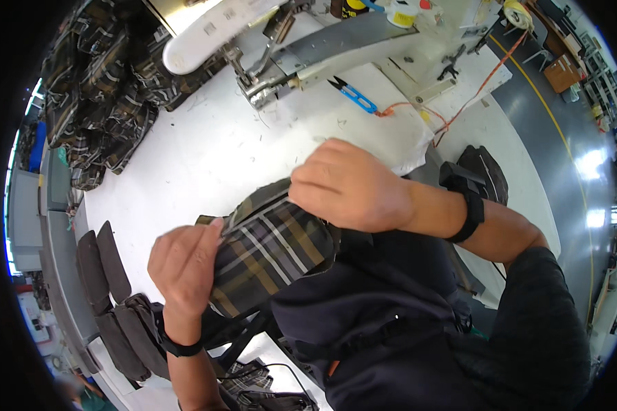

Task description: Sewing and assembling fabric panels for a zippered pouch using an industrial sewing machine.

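Note:
A plaid fabric piece [271, 250] in olive, tan, black and white stretches between my hands above the table's near edge, close to my body. Its upper edge is folded, with a dark gap showing along the fold. My left hand [184, 266] pinches the fabric's left end between thumb and fingers. The right hand [349, 185] is closed on its upper right corner, and the fingertips there are hidden behind the fist. Beyond my hands stands a sewing machine [206, 38], its presser foot [259, 90] apart from the fabric.
Blue thread snips [356, 96] on an orange cord lie right of the presser foot. A heap of plaid pieces [99, 89] covers the table's far left. Dark grey padded pieces [127, 335] lie at the near left. A dark pouch-like piece [483, 171] rests beyond my right forearm.

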A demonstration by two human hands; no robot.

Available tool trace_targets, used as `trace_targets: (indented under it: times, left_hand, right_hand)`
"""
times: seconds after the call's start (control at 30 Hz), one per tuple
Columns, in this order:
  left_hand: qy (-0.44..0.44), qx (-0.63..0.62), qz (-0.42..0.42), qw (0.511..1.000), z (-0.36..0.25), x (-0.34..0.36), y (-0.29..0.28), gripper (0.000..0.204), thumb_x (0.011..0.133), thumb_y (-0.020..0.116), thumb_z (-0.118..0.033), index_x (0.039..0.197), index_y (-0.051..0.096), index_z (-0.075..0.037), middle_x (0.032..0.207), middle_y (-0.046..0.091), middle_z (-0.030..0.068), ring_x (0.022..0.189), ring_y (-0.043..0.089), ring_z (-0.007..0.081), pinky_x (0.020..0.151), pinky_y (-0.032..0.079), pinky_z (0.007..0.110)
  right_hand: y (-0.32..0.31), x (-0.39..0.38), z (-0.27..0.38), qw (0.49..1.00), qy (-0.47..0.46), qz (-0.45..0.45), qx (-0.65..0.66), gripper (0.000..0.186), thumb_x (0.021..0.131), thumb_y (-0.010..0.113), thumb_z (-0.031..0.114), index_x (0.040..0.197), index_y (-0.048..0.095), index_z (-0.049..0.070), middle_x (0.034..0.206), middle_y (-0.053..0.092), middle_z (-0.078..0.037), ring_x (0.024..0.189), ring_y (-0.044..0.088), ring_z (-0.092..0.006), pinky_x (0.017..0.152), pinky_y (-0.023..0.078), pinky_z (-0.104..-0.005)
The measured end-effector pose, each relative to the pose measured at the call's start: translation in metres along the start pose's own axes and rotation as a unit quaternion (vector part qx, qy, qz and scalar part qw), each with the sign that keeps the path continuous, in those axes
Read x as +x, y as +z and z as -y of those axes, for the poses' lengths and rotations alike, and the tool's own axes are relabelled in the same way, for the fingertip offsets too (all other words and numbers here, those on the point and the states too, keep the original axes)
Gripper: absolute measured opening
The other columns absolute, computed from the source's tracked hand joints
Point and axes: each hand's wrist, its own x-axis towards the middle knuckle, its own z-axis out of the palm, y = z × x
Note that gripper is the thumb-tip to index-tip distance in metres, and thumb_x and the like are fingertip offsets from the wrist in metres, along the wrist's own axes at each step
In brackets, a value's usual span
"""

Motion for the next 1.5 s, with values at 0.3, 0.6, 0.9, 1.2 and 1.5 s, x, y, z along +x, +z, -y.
trace_targets:
  times: [0.3,0.6,0.9,1.2,1.5]
  left_hand:
    - [-0.126,-0.137,0.045,0.981,0.01,0.0,0.01,0.029,0.079,0.081,0.007,0.107,0.079,0.001,0.093,0.071,0.0119,0.079,0.065,0.0246,0.069,0.052,0.034]
    - [-0.127,-0.132,0.042,0.982,0.009,0.0,0.013,0.027,0.08,0.082,0.006,0.106,0.08,0.0,0.092,0.071,0.0108,0.078,0.064,0.023,0.068,0.051,0.033]
    - [-0.208,-0.217,0.077,0.95,0.017,0.009,0.013,0.016,0.086,0.079,0.003,0.103,0.08,0.0,0.093,0.074,0.0103,0.081,0.068,0.0207,0.072,0.054,0.031]
    - [-0.237,-0.299,0.138,0.914,0.027,0.036,0.016,0.013,0.09,0.078,-0.001,0.103,0.081,-0.001,0.094,0.076,0.0095,0.085,0.071,0.0192,0.076,0.056,0.03]
    - [-0.159,-0.374,0.252,0.878,0.038,0.084,0.027,0.012,0.092,0.078,-0.006,0.101,0.081,0.0,0.089,0.075,0.0099,0.081,0.067,0.0191,0.076,0.053,0.031]
  right_hand:
    - [0.008,0.006,-0.007,0.995,0.091,0.048,0.0,0.012,0.092,0.075,0.012,0.096,0.065,0.006,0.091,0.064,-0.007,0.086,0.063,-0.0274,0.082,0.049,-0.0388]
    - [0.01,0.006,-0.008,0.994,0.106,0.015,0.016,0.013,0.09,0.076,0.012,0.096,0.065,0.007,0.087,0.065,-0.006,0.083,0.063,-0.0274,0.08,0.049,-0.039]
    - [0.015,0.028,-0.019,0.982,0.151,0.052,0.103,0.015,0.096,0.073,0.02,0.105,0.068,0.009,0.09,0.065,-0.008,0.083,0.065,-0.0306,0.073,0.052,-0.0404]
    - [0.019,0.046,-0.019,0.948,0.181,0.156,0.212,0.022,0.103,0.065,0.026,0.104,0.072,0.006,0.087,0.067,-0.01,0.078,0.065,-0.0306,0.072,0.052,-0.038]
    - [0.005,0.023,-0.028,0.845,0.321,0.179,0.388,0.026,0.106,0.064,0.026,0.102,0.076,0.004,0.074,0.061,-0.001,0.069,0.05,-0.0089,0.065,0.044,-0.0287]
